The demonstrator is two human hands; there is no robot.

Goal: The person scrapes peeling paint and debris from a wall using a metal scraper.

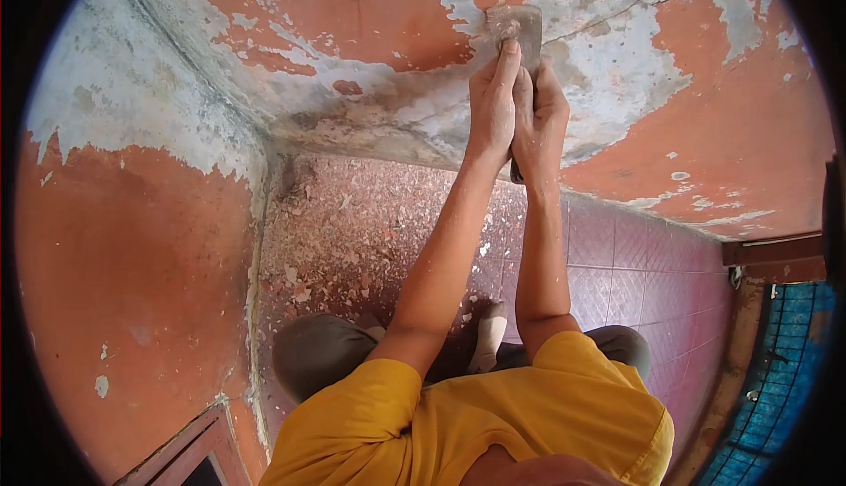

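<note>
Both of my hands grip one broad-bladed metal scraper [529, 26], held out against the wall [370, 10] in front of me. My left hand [492, 106] wraps the tool's left side, its thumb pressed on the dusty lower part of the blade. On the other side, my right hand [542, 112] closes around the handle, whose dark end shows below the palms. The blade lies against a patch bared of paint. Orange paint remains around large grey-white areas, and a crack runs up to the right from beside the blade.
Paint flakes and dust [357, 221] cover the floor by the left corner. Purplish patterned tiles [598, 241] extend to the right. A side wall [139, 255] with peeling orange paint stands close on my left. At the far right is a blue panel behind a metal grille [780, 354].
</note>
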